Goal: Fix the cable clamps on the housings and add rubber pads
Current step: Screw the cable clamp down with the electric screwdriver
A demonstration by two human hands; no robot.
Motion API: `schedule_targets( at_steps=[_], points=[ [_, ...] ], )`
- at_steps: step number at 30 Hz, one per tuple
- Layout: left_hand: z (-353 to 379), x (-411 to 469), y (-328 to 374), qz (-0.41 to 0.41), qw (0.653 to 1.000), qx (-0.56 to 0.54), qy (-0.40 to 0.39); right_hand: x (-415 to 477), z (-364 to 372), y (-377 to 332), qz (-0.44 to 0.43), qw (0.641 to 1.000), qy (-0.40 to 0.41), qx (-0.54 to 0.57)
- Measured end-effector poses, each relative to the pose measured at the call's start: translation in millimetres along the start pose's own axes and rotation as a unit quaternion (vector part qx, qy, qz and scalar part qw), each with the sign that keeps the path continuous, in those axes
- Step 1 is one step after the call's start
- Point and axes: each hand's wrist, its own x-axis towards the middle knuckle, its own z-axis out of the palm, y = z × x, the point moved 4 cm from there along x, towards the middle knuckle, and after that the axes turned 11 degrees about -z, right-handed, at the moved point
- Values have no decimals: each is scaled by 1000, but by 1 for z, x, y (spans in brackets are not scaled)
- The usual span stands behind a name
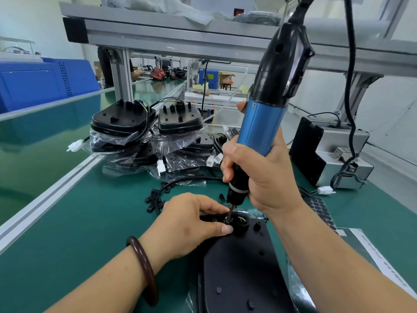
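While the right hand (259, 175) wraps the electric screwdriver (264, 114), the left hand (187, 220) fingers (226, 229) pinch the cable clamp (241, 223) beneath its bit.

A thick, glossy dark brown round bangle (146, 269) rings the wrist behind the left hand (191, 220), lower left of centre. Both forearms are bare, and the thumbnails are short and unpainted.

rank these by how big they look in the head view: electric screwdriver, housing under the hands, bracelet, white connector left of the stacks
1-2. electric screwdriver and housing: unsure which, the housing runs off frame
3. bracelet
4. white connector
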Motion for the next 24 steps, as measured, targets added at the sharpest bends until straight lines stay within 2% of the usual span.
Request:
schedule_targets(
  at_steps=[17,24],
  points=[
    [-1,2,-1,8,1000,10,9,-1,2,-4,9,1000,-22,21],
    [-3,4,-4,-4,1000,30,0,16,-24,-32,-19,996,73,56]
  ],
)
